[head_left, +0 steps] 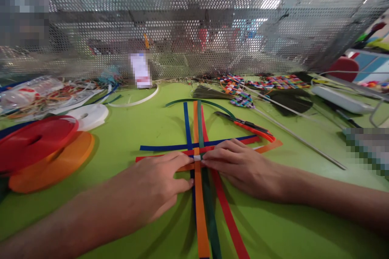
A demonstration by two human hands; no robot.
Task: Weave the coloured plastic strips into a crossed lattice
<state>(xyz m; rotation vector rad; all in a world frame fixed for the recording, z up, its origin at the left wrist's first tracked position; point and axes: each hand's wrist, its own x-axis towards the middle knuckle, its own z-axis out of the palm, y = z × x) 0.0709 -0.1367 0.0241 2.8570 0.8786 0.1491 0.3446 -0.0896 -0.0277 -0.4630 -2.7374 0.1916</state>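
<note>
Coloured strips (pixel 200 210) in blue, orange, green and red lie crossed on the green table (pixel 130 129), running toward and away from me, with blue, red and orange strips lying across them. My left hand (pixel 154 188) lies on the crossing from the left, fingers together and pressing the strips down. My right hand (pixel 240 164) comes in from the right, its fingertips pinching the strips at the centre where a small white piece (pixel 197 157) shows.
Red (pixel 33 141), orange (pixel 57 166) and white (pixel 89 115) ribbon rolls sit at the left. Scissors with red handles (pixel 246 125) lie behind my right hand. Woven coloured mats (pixel 240 89), thin rods and a perforated metal screen (pixel 194 28) stand at the back.
</note>
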